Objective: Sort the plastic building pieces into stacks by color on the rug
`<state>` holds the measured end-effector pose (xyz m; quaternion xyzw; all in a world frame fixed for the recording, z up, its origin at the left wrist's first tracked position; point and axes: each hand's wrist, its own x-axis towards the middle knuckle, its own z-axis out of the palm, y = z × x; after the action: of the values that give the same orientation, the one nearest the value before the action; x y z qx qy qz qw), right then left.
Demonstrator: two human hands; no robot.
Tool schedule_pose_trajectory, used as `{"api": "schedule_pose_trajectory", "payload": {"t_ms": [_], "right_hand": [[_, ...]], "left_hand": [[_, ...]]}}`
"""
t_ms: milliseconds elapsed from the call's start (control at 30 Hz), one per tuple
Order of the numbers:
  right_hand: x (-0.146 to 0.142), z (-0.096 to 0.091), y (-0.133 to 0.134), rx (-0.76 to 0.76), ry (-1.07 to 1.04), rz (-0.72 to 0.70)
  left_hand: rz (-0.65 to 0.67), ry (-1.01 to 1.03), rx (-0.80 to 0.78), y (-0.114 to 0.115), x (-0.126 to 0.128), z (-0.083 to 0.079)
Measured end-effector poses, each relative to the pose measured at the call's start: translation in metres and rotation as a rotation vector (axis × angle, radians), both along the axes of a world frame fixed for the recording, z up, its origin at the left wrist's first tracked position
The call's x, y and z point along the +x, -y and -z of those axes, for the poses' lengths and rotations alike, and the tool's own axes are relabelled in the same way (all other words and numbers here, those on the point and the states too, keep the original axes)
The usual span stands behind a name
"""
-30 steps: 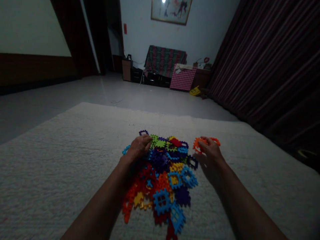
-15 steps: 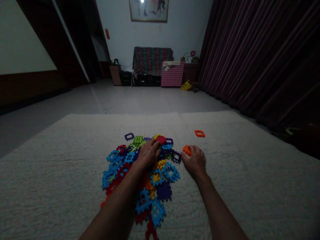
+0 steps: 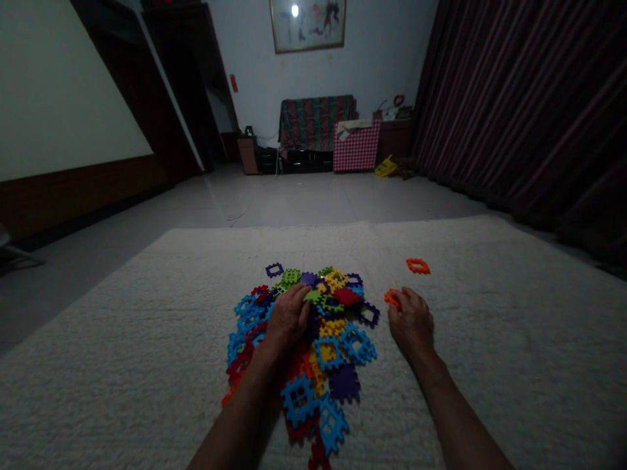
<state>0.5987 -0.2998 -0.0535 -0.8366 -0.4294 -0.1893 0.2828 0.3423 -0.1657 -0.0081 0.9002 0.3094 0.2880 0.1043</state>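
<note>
**Right hand (image 3: 412, 320) pinches an orange piece (image 3: 390, 297) as the left hand (image 3: 289, 316) lies over a heap of toothed pieces (image 3: 333, 326)**

The heap spreads over the middle of a pale mat (image 3: 490, 339), well short of its far edge and both far corners. The left hand is palm down on it, fingers bent toward the far edge, just beside a light green piece (image 3: 312, 297); whether they grasp anything cannot be told.

The right hand is apart from the heap, toward the mat's right side. Its thumb and fingers are closed on the orange piece, partly hidden by them; whether that piece touches the mat is unclear. An orange frame (image 3: 418, 271) lies alone beyond this hand, nearer the far right corner.

A dark purple frame (image 3: 275, 275) lies at the heap's far left, toward the mat's far edge. A red piece (image 3: 347, 297) lies on the heap's right part. Nearer the wearer are a solid purple piece (image 3: 344, 383) and two blue window pieces (image 3: 299, 398), one overlapping red ones. Past the far edge is grey floor (image 3: 313, 202); a dark striped curtain (image 3: 484, 111) hangs at right.
</note>
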Motion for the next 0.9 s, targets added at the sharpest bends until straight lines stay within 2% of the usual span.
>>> {"api": "schedule_pose_trajectory", "payload": {"t_ms": [100,333,533,633,767,900], "right_hand": [[0.0,-0.001,0.0,-0.003,-0.005,0.002],[0.001,0.0,-0.001,-0.004,0.025,-0.011],[0.003,0.001,-0.001,0.006,0.04,-0.022],[0.004,0.002,-0.001,0.01,0.03,-0.029],[0.005,0.003,-0.001,0.016,0.021,-0.046],[0.006,0.003,-0.001,0.032,0.028,-0.054]], "left_hand": [[-0.076,-0.031,-0.006,0.0,-0.007,0.002],[0.037,-0.181,0.021,0.028,0.007,-0.006],[0.176,-0.11,-0.003,0.024,0.01,-0.007],[0.102,-0.066,-0.014,0.013,-0.003,-0.011],[-0.045,-0.134,-0.063,-0.006,-0.029,-0.014],[-0.075,-0.169,-0.139,-0.017,-0.043,-0.011]]}}
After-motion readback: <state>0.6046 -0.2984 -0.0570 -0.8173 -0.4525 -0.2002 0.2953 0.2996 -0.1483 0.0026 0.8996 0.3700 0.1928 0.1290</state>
